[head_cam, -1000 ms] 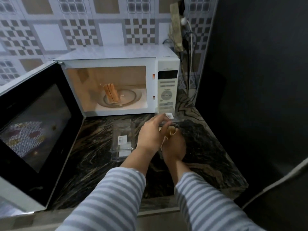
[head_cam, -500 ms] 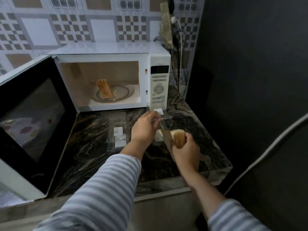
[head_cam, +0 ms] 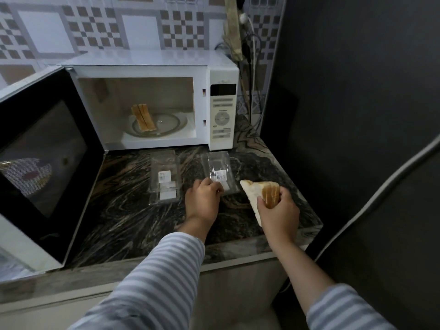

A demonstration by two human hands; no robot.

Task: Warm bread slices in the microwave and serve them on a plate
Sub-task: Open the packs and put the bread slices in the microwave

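My right hand (head_cam: 277,208) grips a stack of bread slices (head_cam: 260,195) above the right part of the dark marbled counter (head_cam: 123,210), fingers curled round the crust end, the white crumb side pointing up and left. My left hand (head_cam: 202,198) is curled, knuckles up, its fingertips at the near edge of a clear plastic wrapper (head_cam: 217,171) that lies flat on the counter; I cannot tell whether they pinch the plastic or only touch it. A second clear wrapper (head_cam: 164,177) with a small white label lies just to the left of the first one, apart from my hand.

Behind both wrappers stands the white microwave (head_cam: 221,72), its black-framed door (head_cam: 40,160) swung wide open to the left. Inside, two more bread slices (head_cam: 143,117) stand on edge, leaning against each other, on the left part of the glass turntable (head_cam: 169,125). The control panel (head_cam: 222,115) sits on the right side of the oven front.

Cables (head_cam: 253,67) hang down the patterned tile wall (head_cam: 140,27) at the back right corner, beside a dark surface (head_cam: 357,91) that fills the right side. Both my arms wear striped sleeves (head_cam: 154,282)
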